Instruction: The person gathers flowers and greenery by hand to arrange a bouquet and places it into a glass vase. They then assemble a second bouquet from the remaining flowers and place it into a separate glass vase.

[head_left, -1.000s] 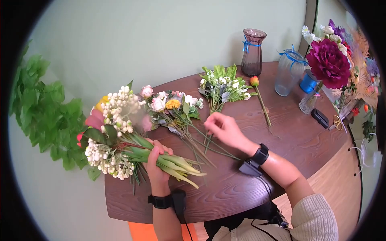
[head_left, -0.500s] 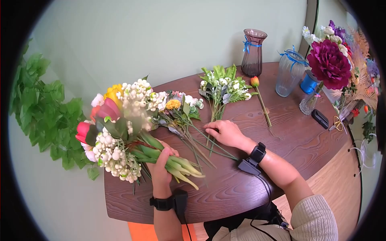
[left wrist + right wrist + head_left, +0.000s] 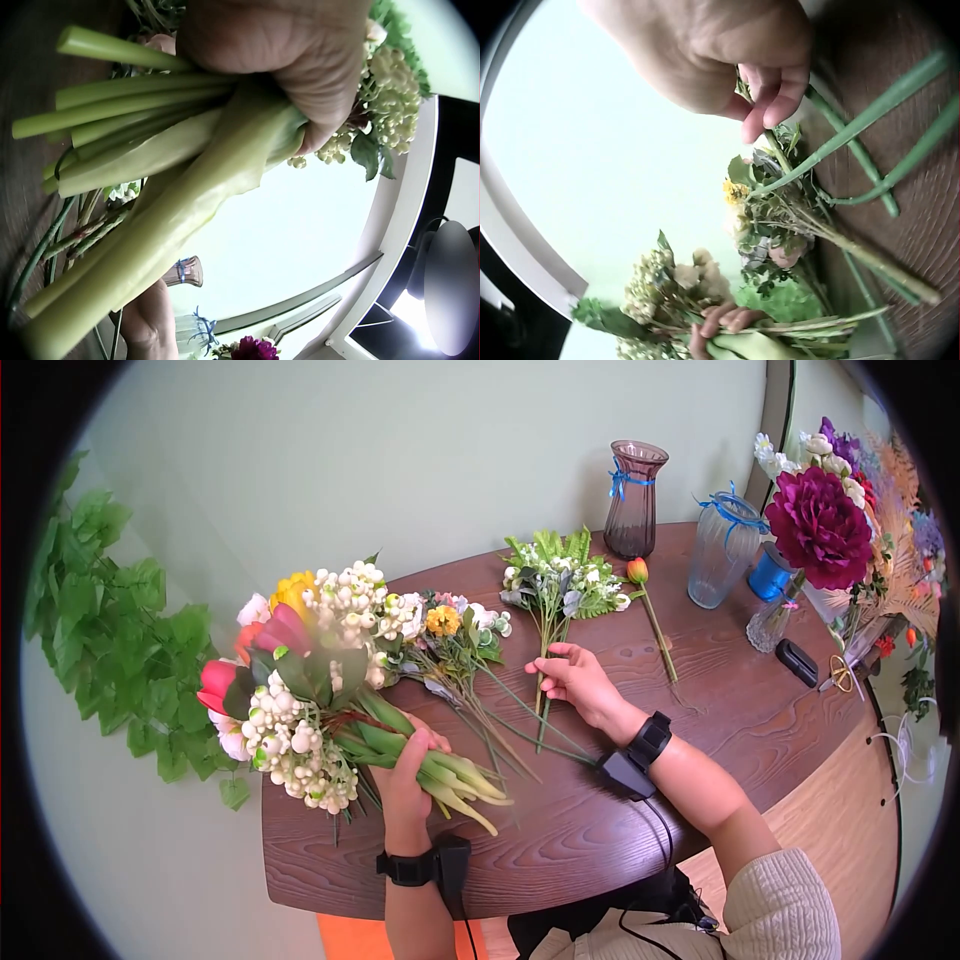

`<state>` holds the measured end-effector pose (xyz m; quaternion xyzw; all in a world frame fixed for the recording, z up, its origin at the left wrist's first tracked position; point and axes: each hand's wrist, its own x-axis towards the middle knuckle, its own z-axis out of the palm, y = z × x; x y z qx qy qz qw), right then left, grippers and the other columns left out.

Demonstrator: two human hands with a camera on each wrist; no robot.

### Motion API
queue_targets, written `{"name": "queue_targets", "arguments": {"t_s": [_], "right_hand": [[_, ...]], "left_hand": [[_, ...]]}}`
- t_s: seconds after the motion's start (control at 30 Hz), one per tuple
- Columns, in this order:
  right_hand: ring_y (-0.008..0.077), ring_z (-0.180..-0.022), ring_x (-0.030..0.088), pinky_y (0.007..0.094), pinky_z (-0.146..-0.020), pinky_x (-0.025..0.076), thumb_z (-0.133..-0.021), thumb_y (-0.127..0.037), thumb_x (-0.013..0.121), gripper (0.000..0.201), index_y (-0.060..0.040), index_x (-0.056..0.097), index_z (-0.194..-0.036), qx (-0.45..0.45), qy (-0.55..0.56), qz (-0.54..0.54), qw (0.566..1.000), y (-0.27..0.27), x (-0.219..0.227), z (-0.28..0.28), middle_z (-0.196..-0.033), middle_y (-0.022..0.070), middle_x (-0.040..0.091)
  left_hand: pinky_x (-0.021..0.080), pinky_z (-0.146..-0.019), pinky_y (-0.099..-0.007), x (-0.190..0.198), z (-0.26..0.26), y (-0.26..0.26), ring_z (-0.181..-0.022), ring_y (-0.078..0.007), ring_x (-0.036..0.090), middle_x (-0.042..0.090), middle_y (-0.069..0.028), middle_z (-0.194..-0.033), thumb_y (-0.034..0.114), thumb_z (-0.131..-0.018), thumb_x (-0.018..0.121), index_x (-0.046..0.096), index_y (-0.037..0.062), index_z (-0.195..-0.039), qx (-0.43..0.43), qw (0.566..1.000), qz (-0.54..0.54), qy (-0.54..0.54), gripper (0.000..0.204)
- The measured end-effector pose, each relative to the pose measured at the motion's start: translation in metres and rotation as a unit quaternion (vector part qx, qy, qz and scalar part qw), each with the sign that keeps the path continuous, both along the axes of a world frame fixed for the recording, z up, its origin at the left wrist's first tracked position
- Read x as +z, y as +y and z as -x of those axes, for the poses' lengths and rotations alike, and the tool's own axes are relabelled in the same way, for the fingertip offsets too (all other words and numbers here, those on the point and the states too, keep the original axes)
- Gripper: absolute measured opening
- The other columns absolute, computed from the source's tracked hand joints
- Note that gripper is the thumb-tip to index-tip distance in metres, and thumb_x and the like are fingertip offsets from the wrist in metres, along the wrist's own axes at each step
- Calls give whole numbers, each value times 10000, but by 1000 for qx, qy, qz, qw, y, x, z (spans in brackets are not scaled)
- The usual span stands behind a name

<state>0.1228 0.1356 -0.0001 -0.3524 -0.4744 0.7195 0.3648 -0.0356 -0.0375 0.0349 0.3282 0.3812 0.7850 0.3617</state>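
My left hand [image 3: 408, 785] grips a mixed bouquet by its thick green stems [image 3: 150, 142], the cut ends pointing right. Its head has white berry sprays [image 3: 290, 730], pink-red tulips [image 3: 280, 630] and a yellow bloom [image 3: 292, 592], tilted over the table's left side. With thumb and fingertips my right hand [image 3: 585, 685] pinches a thin stem [image 3: 776, 150] of the white-flowered greenery [image 3: 562, 582], which lies on the table. Between the hands lies a bunch of pink, white and yellow flowers [image 3: 445, 625], its stems spread toward the front.
A single orange tulip [image 3: 640, 572] lies to the right of the greenery. Behind stand a purple glass vase [image 3: 632, 500] and a clear vase [image 3: 718, 560], with a blue ribbon spool [image 3: 770, 575] beside them. A large magenta flower [image 3: 822, 530] stands at far right. Leafy vines [image 3: 120, 620] hang at left.
The bouquet in my left hand has turned and shifted slightly right. My right hand dipped to the greenery's stems, then turned its palm up, and now pinches a stem there.
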Motion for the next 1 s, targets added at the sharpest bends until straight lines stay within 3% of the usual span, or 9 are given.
{"name": "queue_targets", "arguments": {"t_s": [0.1, 0.4, 0.67, 0.77, 0.83, 0.87, 0.93, 0.97, 1.0], "right_hand": [[44, -574, 530, 172, -505, 441, -847, -92, 531, 194, -3, 464, -1005, 88, 64, 98, 989, 4, 0, -3, -861, 56, 621], [26, -604, 515, 165, -561, 433, -856, -82, 522, 178, -32, 540, -1026, 86, -17, -233, 969, -14, 9, 4, -792, 5, 615], [87, -627, 586, 210, -589, 477, -813, -62, 585, 100, 28, 590, -856, 34, 3, -317, 948, -28, 12, 9, -824, 52, 638], [117, -795, 587, 228, -720, 476, -856, -95, 523, 162, 38, 575, -933, 84, -91, -366, 922, -35, 26, 1, -927, 100, 612], [156, -1009, 511, 257, -874, 415, -885, -139, 454, 266, 51, 527, -1055, 138, 32, -262, 955, -39, 22, -1, -1046, 151, 547], [185, -1139, 403, 270, -974, 328, -891, -163, 401, 319, 66, 480, -1098, 181, 50, -289, 939, -43, 24, -4, -1128, 182, 475], [197, -1036, 500, 268, -892, 405, -856, -121, 470, 256, 28, 528, -1056, 192, 27, -415, 889, -34, 24, 2, -1053, 162, 538], [216, -897, 575, 287, -775, 466, -813, -92, 550, 203, -13, 582, -998, 114, -79, -586, 798, -39, 36, 3, -953, 136, 589], [234, -776, 606, 306, -673, 490, -763, -80, 615, 175, -45, 621, -935, 64, -58, -593, 800, -42, 33, 9, -868, 110, 610]], "left_hand": [[441, -629, -311, 0, 0, 1, -675, -137, 470, 431, -50, -728, 11, -793, 482, 384, 51, -981, 2, 1000, 1, -1, 215], [459, -613, -308, 1, -1, 1, -643, -126, 463, 463, -61, -742, -41, -768, 486, 411, 22, -954, 11, 1000, -9, -27, 210], [465, -598, -305, -3, 1, -1, -645, -144, 494, 468, -57, -751, 8, -787, 513, 411, 32, -985, 32, 999, 31, 10, 224], [475, -581, -305, -1, 2, -2, -633, -167, 526, 476, -60, -738, 0, -783, 512, 406, 29, -953, 12, 999, 32, 11, 203], [475, -579, -304, -1, 2, -1, -629, -171, 529, 475, -59, -733, -2, -782, 510, 405, 29, -948, 17, 999, 30, 10, 199], [474, -579, -302, 0, 2, -1, -630, -170, 529, 474, -60, -731, -2, -781, 512, 404, 29, -947, 11, 999, 28, 12, 200], [473, -580, -300, -1, 3, -2, -630, -170, 529, 474, -61, -729, -2, -779, 513, 404, 30, -946, 8, 1000, 26, 14, 202], [471, -585, -301, -2, 4, -2, -632, -168, 527, 473, -62, -729, -1, -777, 517, 401, 30, -947, 1, 999, 28, 19, 208], [469, -591, -302, -3, 4, -2, -634, -167, 525, 472, -63, -729, 0, -774, 521, 399, 31, -947, -8, 999, 30, 24, 214]]}}
